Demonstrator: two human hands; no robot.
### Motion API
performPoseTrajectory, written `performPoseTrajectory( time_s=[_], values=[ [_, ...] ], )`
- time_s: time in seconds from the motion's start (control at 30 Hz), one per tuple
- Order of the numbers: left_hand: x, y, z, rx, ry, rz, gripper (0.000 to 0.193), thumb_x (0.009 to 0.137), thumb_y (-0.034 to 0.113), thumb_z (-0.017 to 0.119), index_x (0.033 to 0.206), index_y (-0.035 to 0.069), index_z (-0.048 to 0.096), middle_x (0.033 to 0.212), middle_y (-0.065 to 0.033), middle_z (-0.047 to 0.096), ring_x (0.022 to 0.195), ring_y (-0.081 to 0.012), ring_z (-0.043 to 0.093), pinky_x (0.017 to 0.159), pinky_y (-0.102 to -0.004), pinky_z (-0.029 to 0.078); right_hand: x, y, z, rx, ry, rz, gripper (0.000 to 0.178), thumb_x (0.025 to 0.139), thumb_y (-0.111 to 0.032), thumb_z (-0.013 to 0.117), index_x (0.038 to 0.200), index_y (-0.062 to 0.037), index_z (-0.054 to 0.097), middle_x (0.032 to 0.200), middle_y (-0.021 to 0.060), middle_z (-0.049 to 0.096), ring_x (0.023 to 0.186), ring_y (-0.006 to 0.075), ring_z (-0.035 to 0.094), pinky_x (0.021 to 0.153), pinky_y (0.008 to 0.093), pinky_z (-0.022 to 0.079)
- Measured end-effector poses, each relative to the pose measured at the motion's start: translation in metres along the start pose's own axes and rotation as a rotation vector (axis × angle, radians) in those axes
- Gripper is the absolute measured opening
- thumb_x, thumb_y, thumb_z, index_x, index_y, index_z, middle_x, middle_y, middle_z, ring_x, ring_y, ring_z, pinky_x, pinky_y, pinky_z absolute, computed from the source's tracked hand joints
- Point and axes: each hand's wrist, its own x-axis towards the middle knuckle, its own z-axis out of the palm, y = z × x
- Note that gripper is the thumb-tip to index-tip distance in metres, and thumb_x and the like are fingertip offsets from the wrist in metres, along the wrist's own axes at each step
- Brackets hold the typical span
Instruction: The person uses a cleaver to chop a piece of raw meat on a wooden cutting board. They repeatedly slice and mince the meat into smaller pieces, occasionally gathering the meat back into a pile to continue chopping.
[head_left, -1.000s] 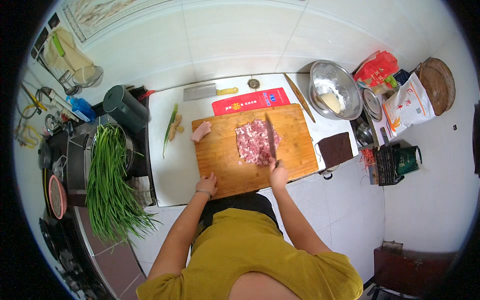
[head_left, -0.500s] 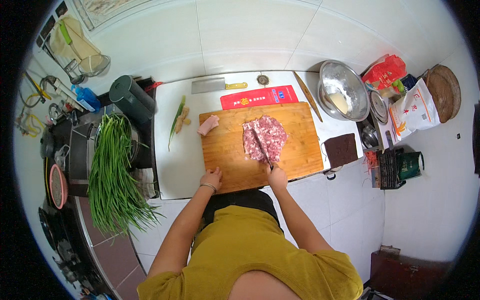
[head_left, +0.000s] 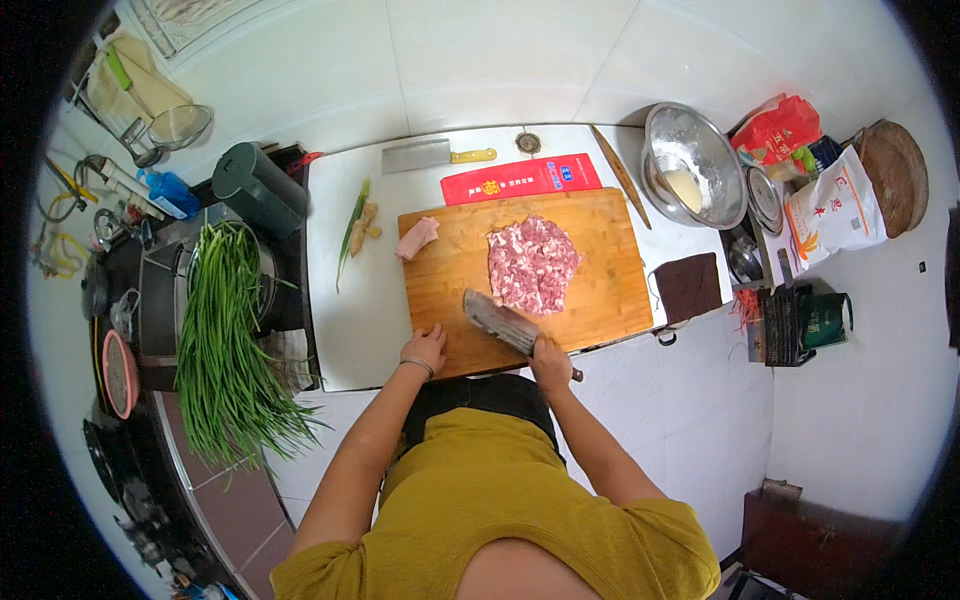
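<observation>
My right hand is closed around the handle of a cleaver. The blade lies tilted on its side over the near part of the wooden cutting board, just below the minced meat. That meat is a flattened pinkish-red mound right of the board's middle. At the near left edge of the board rests my left hand, fingers laid out on the wood, holding nothing. A pale pink piece of meat sits at the board's far left corner.
Beyond the board lie a red paper packet and a second, yellow-handled cleaver. Ginger and a green onion are left. A steel bowl with dough and a brown cloth are right. Chives overhang the stove side.
The cleaver came out of the minced meat toward me and turned from edge-down to blade lying sideways. My left hand stayed at the board's edge.
</observation>
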Motion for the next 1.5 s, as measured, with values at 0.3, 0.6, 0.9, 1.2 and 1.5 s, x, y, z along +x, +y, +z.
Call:
performPoseTrajectory(
  time_s=[0.3,0.6,0.9,1.2,1.5],
  values=[
    [0.006,-0.001,-0.001,0.015,-0.051,-0.008,0.056,0.08,0.031,0.047,0.131,0.016,0.028,0.14,0.0011,0.017,0.118,-0.027,0.031,0.094,-0.0336,0.037,0.058,0.026,-0.061,0.309,-0.293,0.461,0.035,0.075,-0.038,0.056,0.069,-0.0034,0.06,0.065,0.0211,0.058,0.063,0.0334,0.06,0.056,0.0442,0.046],
    [0.0,0.003,0.0,-0.037,-0.027,-0.073,0.054,0.079,0.028,0.047,0.13,0.017,0.031,0.14,0.003,0.02,0.118,-0.0249,0.032,0.092,-0.0326,0.038,0.068,0.056,-0.053,1.253,-0.585,0.808,0.04,0.077,-0.04,0.057,0.057,-0.0067,0.046,0.047,0.0017,0.043,0.034,0.0126,0.039,0.034,0.0265,0.031],
    [0.012,-0.006,0.016,0.004,-0.022,-0.027,0.056,0.08,0.029,0.047,0.131,0.017,0.028,0.14,0.003,0.017,0.118,-0.0262,0.031,0.093,-0.034,0.037,0.055,0.07,-0.045,1.377,-0.565,0.933,0.039,0.078,-0.038,0.056,0.056,-0.0071,0.045,0.046,0.0023,0.042,0.035,0.013,0.04,0.034,0.0273,0.031],
    [0.024,-0.014,0.024,0.075,-0.037,0.019,0.056,0.08,0.03,0.047,0.131,0.017,0.028,0.14,0.0036,0.018,0.117,-0.0275,0.033,0.091,-0.0344,0.039,0.101,0.02,-0.149,0.549,-0.034,0.556,0.048,0.082,-0.041,0.047,0.071,0.0049,0.056,0.056,0.0215,0.054,0.054,0.0348,0.055,0.05,0.0423,0.041],
    [0.021,-0.014,0.025,0.065,-0.057,0.019,0.055,0.081,0.032,0.046,0.131,0.017,0.028,0.141,0.0023,0.016,0.118,-0.0274,0.032,0.091,-0.0346,0.04,0.1,0.006,-0.086,0.331,-0.203,0.538,0.046,0.082,-0.041,0.047,0.075,0.0029,0.059,0.071,0.0247,0.058,0.068,0.0388,0.058,0.062,0.0443,0.046]
  ],
)
